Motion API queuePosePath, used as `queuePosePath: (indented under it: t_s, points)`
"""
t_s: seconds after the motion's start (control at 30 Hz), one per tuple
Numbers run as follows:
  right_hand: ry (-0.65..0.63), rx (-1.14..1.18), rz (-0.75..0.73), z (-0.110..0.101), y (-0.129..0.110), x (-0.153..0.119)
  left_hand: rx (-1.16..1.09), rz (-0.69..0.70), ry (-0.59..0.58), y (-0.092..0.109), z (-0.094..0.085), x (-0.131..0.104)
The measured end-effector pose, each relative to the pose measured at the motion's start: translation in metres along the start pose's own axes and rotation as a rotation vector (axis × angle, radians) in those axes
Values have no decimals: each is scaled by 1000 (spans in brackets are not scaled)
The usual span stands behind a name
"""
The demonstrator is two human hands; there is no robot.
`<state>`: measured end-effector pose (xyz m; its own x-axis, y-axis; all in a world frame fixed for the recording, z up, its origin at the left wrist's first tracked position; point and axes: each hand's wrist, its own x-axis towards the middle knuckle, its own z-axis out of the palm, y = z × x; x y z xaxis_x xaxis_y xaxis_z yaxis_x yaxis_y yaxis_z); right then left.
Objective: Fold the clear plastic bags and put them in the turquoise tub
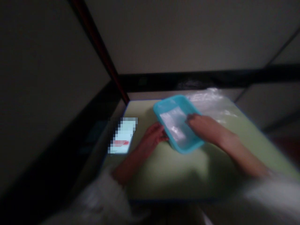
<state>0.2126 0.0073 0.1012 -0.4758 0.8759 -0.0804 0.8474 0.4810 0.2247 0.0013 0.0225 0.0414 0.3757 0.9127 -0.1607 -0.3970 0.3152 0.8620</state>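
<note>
A turquoise plastic basket [181, 149] is tilted above the pale green table. Inside it lies a shiny, clear plastic bag [173, 123]; blur hides what the bag may contain. My left hand [153, 136] grips the basket's left wall, fingers curled against its outer side. My right hand [201, 124] reaches over the right rim into the basket. Its fingers are closed together at the right edge of the bag and seem to pinch it, though the fingertips are dark and smeared.
The table [168, 178] has blue edging. On its left side lies a lit phone [123, 137], its screen pixelated. Crumpled clear plastic [211, 101] is spread at the back right, behind the basket. A pale wall [187, 37] with a dark band stands behind the table.
</note>
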Motion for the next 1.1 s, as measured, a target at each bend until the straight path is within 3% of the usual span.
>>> queuePosePath:
  t_s: [0.13,0.3,0.4,0.7,1.1]
  points:
    - [60,5,-1,-6,2,-1,-16,18,28,3,-2,3]
    - [317,-34,115,-22,5,-5,-86,66,77,11,-11,13]
    - [397,-51,153,-25,7,-6,-158,122,126,16,-19,21]
    - [369,-17,110,-14,11,0,-317,296,281,20,-40,45]
    - [343,25,101,-6,14,4,-360,330,287,18,-45,54]
